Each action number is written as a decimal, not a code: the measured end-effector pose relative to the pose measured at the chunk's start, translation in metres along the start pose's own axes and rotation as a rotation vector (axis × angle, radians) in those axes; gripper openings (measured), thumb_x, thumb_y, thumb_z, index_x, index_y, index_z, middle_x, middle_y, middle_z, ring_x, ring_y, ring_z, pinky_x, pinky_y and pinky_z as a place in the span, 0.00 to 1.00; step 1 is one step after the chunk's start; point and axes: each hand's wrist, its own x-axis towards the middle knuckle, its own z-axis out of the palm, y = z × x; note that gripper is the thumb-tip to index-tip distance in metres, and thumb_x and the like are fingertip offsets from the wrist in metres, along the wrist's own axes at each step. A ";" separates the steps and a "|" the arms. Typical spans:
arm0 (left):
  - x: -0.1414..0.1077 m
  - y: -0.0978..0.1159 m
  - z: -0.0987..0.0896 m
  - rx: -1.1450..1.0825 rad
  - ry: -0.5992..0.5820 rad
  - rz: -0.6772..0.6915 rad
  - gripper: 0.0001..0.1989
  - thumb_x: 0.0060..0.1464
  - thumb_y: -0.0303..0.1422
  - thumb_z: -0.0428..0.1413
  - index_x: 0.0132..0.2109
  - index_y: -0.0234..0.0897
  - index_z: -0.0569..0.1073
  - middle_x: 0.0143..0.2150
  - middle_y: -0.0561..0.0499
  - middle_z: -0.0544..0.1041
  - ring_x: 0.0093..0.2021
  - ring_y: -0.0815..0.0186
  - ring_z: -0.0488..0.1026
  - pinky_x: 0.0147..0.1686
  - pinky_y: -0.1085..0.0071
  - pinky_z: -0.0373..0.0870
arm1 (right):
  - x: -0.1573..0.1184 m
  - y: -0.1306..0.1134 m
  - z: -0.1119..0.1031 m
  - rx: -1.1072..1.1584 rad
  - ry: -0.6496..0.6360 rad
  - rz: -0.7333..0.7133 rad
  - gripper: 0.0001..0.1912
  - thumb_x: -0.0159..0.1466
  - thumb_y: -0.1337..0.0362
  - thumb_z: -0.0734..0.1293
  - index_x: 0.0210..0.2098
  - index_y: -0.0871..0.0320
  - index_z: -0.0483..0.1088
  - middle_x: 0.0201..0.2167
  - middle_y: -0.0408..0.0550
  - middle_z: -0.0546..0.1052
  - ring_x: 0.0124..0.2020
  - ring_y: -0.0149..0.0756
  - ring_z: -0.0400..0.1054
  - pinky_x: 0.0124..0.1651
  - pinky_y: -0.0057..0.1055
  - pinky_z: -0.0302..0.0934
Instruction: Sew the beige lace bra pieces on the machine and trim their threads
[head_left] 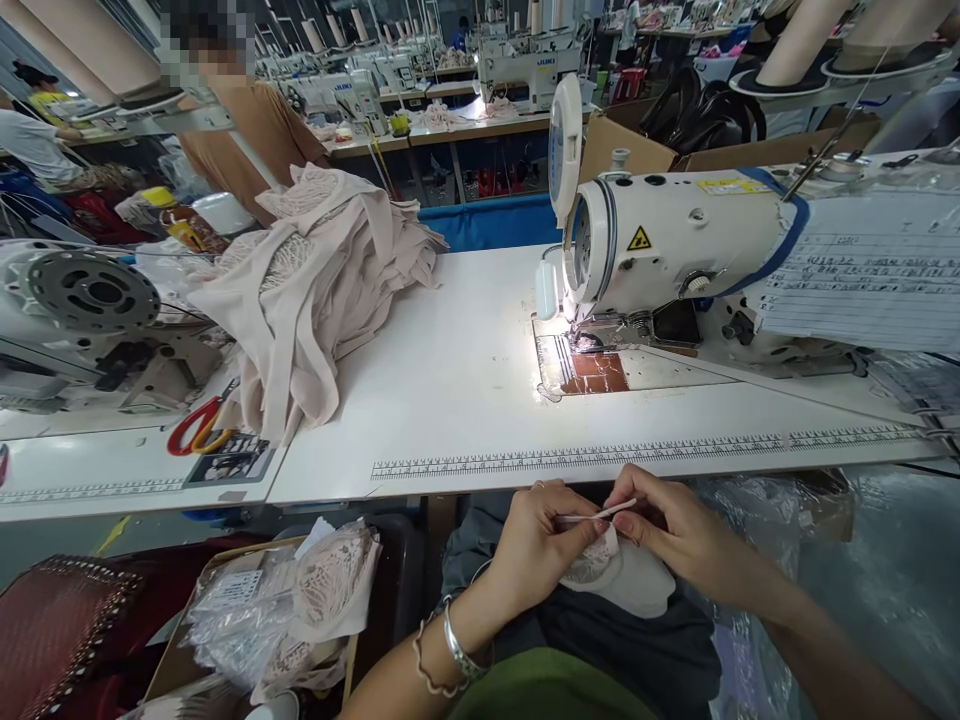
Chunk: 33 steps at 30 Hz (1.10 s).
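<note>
Pale lace piece (637, 582) is lying over my lap (551, 625), below the tabletop (450, 390) edge; its narrow strip (616, 509) is running between my hands. Fingers of left hand (529, 545) and right hand (686, 535) are closing in pinches on the strip. Uneven pulling could be twisting or stretching it; a loosening pinch could be dropping it, since only small grips are holding. Wrist bangle (456, 640) is sitting near enough for lace to snag, should the piece slide leftward.
</note>
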 end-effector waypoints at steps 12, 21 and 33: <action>-0.004 -0.002 0.000 -0.006 -0.001 0.014 0.12 0.60 0.37 0.62 0.31 0.37 0.83 0.28 0.49 0.82 0.30 0.65 0.69 0.37 0.68 0.62 | 0.000 0.007 0.010 0.131 0.065 0.007 0.21 0.68 0.44 0.65 0.31 0.54 0.65 0.24 0.40 0.67 0.25 0.30 0.60 0.28 0.27 0.53; -0.006 -0.004 0.001 0.030 0.091 0.112 0.10 0.60 0.39 0.64 0.34 0.40 0.84 0.32 0.49 0.84 0.35 0.63 0.75 0.42 0.67 0.65 | -0.001 0.018 0.003 0.147 0.240 -0.158 0.24 0.68 0.38 0.61 0.39 0.53 0.68 0.24 0.38 0.65 0.24 0.29 0.57 0.27 0.27 0.52; -0.008 -0.004 0.008 -0.245 0.109 -0.128 0.15 0.54 0.40 0.67 0.39 0.36 0.71 0.29 0.50 0.80 0.31 0.66 0.76 0.31 0.75 0.66 | -0.001 0.002 0.017 -0.064 0.267 -0.141 0.18 0.60 0.46 0.74 0.34 0.54 0.73 0.29 0.42 0.71 0.24 0.29 0.59 0.25 0.28 0.56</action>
